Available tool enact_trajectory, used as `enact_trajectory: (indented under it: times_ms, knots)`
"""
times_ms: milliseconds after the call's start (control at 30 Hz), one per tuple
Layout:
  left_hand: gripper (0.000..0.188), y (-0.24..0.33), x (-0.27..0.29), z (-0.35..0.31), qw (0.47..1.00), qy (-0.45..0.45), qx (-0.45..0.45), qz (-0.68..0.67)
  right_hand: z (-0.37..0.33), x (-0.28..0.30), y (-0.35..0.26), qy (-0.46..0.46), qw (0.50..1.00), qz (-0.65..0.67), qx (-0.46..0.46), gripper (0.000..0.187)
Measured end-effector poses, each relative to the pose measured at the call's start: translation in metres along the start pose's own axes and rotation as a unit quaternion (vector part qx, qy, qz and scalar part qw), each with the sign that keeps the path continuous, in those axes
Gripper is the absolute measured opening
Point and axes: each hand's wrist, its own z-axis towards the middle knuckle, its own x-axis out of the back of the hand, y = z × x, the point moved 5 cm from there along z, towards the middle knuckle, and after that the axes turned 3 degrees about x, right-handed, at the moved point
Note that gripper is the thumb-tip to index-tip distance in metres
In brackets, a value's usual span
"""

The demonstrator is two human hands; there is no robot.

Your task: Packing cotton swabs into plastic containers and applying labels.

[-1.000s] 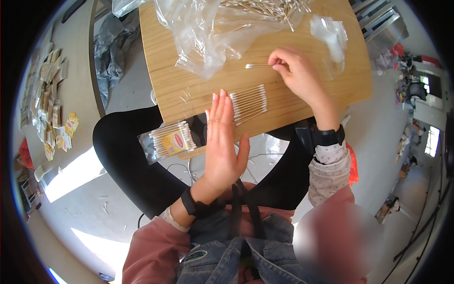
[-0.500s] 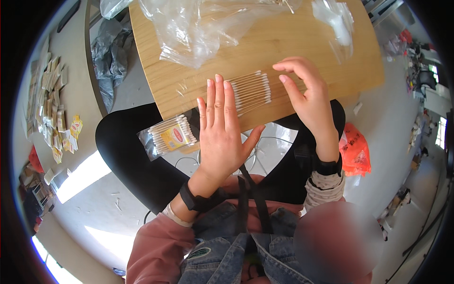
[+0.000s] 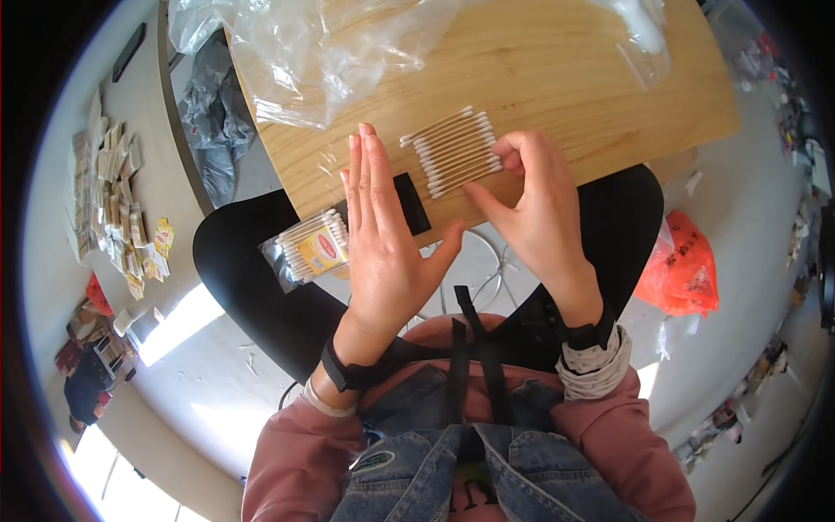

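Note:
A flat row of cotton swabs [image 3: 457, 152] with white tips and wooden sticks lies on the table, the upper swab shifted slightly left. My right hand [image 3: 539, 213] is at the row's right end, fingers curled by the tips and thumb apart near the lower corner; contact is unclear. Left of the row my left hand [image 3: 378, 235] is raised, fingers straight and together, thumb spread, holding nothing. Partly behind it sits a clear bag of cotton swabs [image 3: 300, 248] with a yellow and red label. Between left hand and row lies a black flat strip [image 3: 411, 202].
Crumpled clear plastic bags [image 3: 322, 61] cover the far left of the wooden table [image 3: 557, 70]. A white object in clear plastic [image 3: 642, 30] lies far right. Stacked packs [image 3: 117, 187] rest on a surface at left. A red plastic bag [image 3: 683, 270] is beyond my right leg.
My left hand has moved left, off the row's left end, uncovering the tips and the black strip. My right hand has come down to the row's right end. The view has shifted.

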Motion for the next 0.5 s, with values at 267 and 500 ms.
enact_trajectory:
  times_ms: [267,500]
  knots:
    - [0.120,0.016,-0.011,0.007,0.995,-0.033,0.000,0.095,-0.008,0.023,0.048,0.097,0.962,0.209,-0.149,0.028]
    - [0.119,0.029,-0.044,0.023,0.976,-0.037,-0.002,0.215,-0.003,0.021,0.043,0.084,0.976,0.162,-0.118,0.029]
